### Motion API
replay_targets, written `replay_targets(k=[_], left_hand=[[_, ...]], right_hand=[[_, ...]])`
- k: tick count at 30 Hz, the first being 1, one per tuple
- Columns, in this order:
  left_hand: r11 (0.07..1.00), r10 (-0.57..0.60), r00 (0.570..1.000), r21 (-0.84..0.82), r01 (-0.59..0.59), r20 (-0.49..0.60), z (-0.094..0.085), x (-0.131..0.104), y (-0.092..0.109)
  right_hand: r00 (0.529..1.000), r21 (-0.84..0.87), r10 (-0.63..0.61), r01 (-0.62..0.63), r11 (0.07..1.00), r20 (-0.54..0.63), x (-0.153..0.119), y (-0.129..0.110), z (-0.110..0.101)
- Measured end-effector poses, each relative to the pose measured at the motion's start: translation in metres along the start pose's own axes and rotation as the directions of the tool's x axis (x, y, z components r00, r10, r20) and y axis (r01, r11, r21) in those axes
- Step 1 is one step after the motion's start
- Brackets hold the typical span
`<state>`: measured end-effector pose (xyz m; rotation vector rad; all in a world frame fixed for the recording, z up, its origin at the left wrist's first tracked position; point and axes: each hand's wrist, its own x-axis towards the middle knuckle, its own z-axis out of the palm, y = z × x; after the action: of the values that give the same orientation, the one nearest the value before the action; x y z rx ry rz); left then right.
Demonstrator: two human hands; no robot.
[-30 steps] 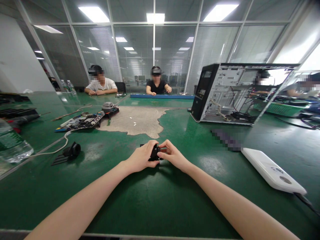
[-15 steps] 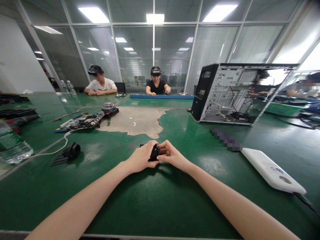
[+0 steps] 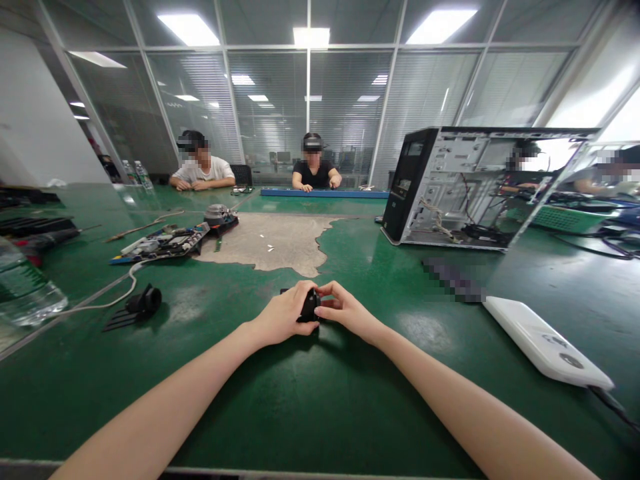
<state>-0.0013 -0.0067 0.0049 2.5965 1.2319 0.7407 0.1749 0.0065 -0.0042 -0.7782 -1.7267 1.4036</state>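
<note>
A small black plastic part (image 3: 309,307) is between my hands, just above or on the green table (image 3: 320,400). From its left side, my left hand (image 3: 283,313) wraps round it, thumb below and fingers over the top. My right hand (image 3: 346,309) pinches its right edge with thumb and fingers. Most of the part lies hidden behind the fingers, so its exact kind does not show. To the left lies another black piece (image 3: 143,302), with a round end and several flat prongs.
An opened computer case (image 3: 417,190) stands at the back right, with a white power bank (image 3: 545,340) nearer me. Circuit boards (image 3: 163,241) and a water bottle (image 3: 27,287) are on the left. Two people (image 3: 203,173) sit across the table; a green basket (image 3: 575,217) is far right.
My right thumb and fingers have shifted slightly on the black part's right edge. My left hand keeps its hold, and the table's other things stay put.
</note>
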Motion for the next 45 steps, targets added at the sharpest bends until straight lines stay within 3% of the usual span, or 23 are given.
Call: replay_targets(k=[4,16,19,24,35,41,45], left_hand=[[1.0,0.007,1.0,-0.003,-0.007,0.011,-0.0003,0.0002,0.0],[1.0,-0.005,1.0,-0.02,0.005,0.008,-0.0021,-0.0001,0.0031],[1.0,-0.003,1.0,-0.02,0.003,0.004,-0.0021,-0.0002,0.003],[1.0,0.0,1.0,-0.01,0.0,0.011,-0.0008,-0.0004,0.0016],[1.0,-0.006,1.0,-0.025,0.006,-0.002,-0.0011,0.0001,0.0026],[1.0,-0.007,1.0,-0.019,0.007,0.004,-0.001,-0.0002,0.0019],[1.0,-0.006,1.0,-0.026,0.007,0.004,-0.0009,-0.0003,0.0016]], right_hand=[[0.998,0.025,-0.05,0.049,0.998,0.041,-0.0005,0.0008,-0.0009],[0.998,-0.013,0.017,-0.018,1.0,-0.062,0.0006,-0.0015,0.0015],[0.999,-0.008,0.032,-0.032,0.999,-0.03,0.0007,-0.0009,-0.0001],[0.998,0.029,-0.045,0.043,0.999,0.045,0.0003,0.001,-0.0006],[0.999,-0.011,-0.009,0.009,1.0,-0.053,0.0005,-0.0001,0.0021],[0.999,0.012,-0.03,0.03,0.999,0.035,-0.0003,0.0004,-0.0011],[0.998,0.01,-0.055,0.055,0.998,0.015,-0.0013,-0.0006,0.0005]])
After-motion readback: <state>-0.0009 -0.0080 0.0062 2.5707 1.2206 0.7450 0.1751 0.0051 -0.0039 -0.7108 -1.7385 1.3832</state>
